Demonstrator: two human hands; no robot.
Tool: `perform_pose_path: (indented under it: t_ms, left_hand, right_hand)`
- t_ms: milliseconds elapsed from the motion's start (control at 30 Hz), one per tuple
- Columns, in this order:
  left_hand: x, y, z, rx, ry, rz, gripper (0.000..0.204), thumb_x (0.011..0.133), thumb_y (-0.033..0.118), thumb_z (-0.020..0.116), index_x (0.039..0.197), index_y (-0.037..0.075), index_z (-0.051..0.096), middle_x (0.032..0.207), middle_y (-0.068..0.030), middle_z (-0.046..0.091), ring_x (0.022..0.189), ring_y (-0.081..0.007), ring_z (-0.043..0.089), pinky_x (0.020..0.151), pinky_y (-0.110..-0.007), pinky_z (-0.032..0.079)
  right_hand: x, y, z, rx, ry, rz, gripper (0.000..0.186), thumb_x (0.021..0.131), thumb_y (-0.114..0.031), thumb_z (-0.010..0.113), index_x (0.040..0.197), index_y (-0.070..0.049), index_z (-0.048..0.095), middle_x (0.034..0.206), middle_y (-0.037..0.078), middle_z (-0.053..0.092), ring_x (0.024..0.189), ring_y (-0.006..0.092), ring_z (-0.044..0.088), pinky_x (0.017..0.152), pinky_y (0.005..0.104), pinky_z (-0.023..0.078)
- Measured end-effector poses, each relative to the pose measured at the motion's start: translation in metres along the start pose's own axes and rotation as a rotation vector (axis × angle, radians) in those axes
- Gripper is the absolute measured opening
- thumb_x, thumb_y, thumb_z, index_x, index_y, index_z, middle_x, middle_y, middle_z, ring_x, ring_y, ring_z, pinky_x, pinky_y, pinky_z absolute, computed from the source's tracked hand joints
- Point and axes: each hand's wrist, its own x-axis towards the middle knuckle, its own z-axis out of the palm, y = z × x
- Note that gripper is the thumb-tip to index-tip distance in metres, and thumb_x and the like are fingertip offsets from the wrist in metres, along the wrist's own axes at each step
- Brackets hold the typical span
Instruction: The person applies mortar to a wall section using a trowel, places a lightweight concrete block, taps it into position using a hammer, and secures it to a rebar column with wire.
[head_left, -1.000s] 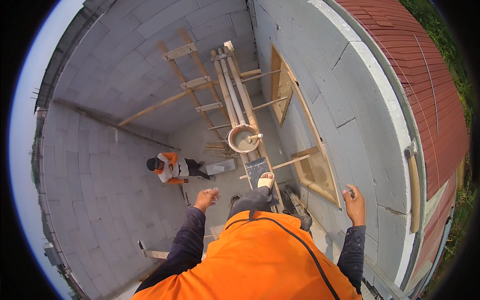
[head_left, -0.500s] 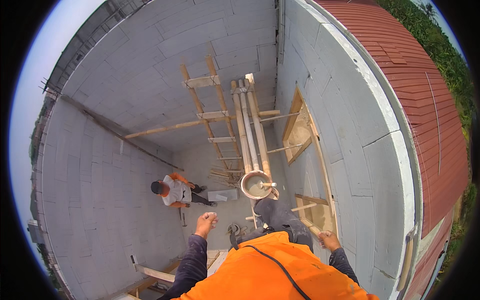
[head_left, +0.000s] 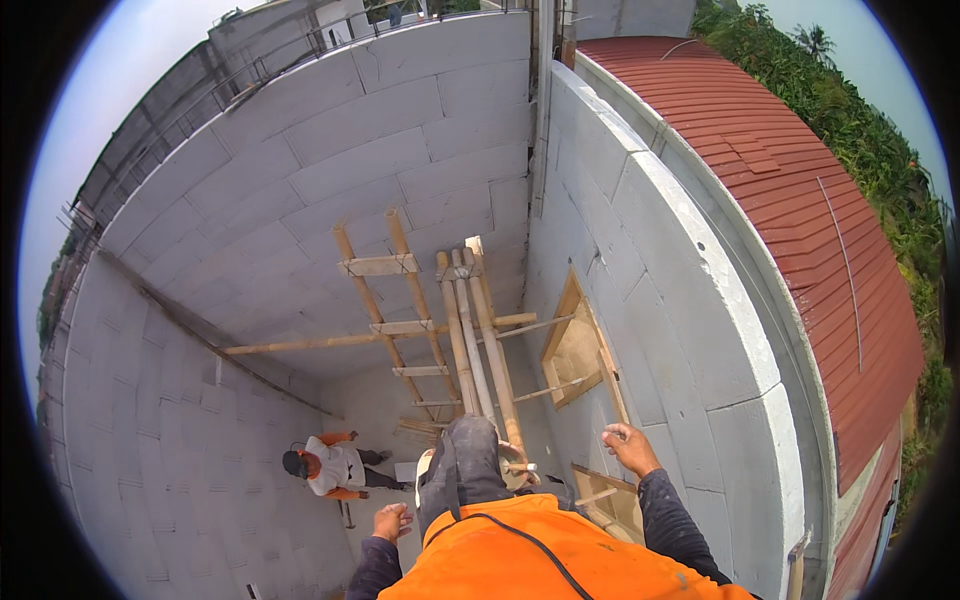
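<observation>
Near the bottom centre my left hand [head_left: 393, 521] is curled beside my dark-trousered leg [head_left: 462, 455]; I cannot make out what, if anything, is in it. My right hand [head_left: 628, 448] hangs in the air beside the block wall, fingers loosely bent and apart, holding nothing. My raised leg partly hides a bucket [head_left: 515, 478] on a walkway of bundled bamboo poles [head_left: 459, 330]. A bamboo ladder with wooden slats [head_left: 378, 266] stands left of the poles. A long-handled tool [head_left: 797, 560] is at the right wall's edge, low in view.
A worker [head_left: 330, 465] stands below at left among block walls [head_left: 160, 420]. The right wall [head_left: 650, 240] has framed openings [head_left: 572, 340], with a red metal roof [head_left: 800, 250] and trees [head_left: 880, 160] beyond. A horizontal bamboo pole [head_left: 280, 347] crosses behind the ladder.
My view has tilted up, showing more wall top and roof. My leg has moved forward and now covers most of the bucket. My right hand has risen higher in view.
</observation>
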Motion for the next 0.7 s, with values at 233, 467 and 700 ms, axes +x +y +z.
perform_pose_path:
  t_ms: [233,467,700]
  left_hand:
    - [0.084,0.117,0.025,0.107,-0.041,-0.045,0.018,0.099,0.024,0.069,0.113,0.012,0.068,0.095,-0.0006,0.073,0.084,-0.0164,0.069,0.082,-0.042,0.058]
    - [0.194,0.349,0.040,0.278,-0.212,0.049,0.023,0.101,0.024,0.069,0.119,0.009,0.072,0.108,-0.0014,0.076,0.101,-0.0156,0.070,0.094,-0.042,0.055]
    - [0.048,0.728,0.155,0.086,-0.579,0.802,0.024,0.093,0.004,0.064,0.114,0.006,0.076,0.112,-0.0089,0.074,0.114,-0.0224,0.069,0.103,-0.040,0.054]
  right_hand:
    - [0.076,-0.240,-0.048,0.008,0.185,-0.323,0.045,0.098,-0.034,0.073,0.133,-0.005,0.071,0.111,0.016,0.077,0.104,0.0284,0.075,0.095,0.0404,0.057]
    - [0.236,-0.446,-0.081,-0.215,0.459,-0.592,0.043,0.099,-0.031,0.073,0.132,-0.005,0.070,0.116,0.015,0.077,0.105,0.0291,0.074,0.097,0.0437,0.056]
    - [0.307,-0.488,-0.096,-0.191,0.617,-0.379,0.043,0.101,-0.035,0.070,0.133,-0.006,0.071,0.114,0.012,0.077,0.102,0.0240,0.072,0.092,0.0403,0.056]
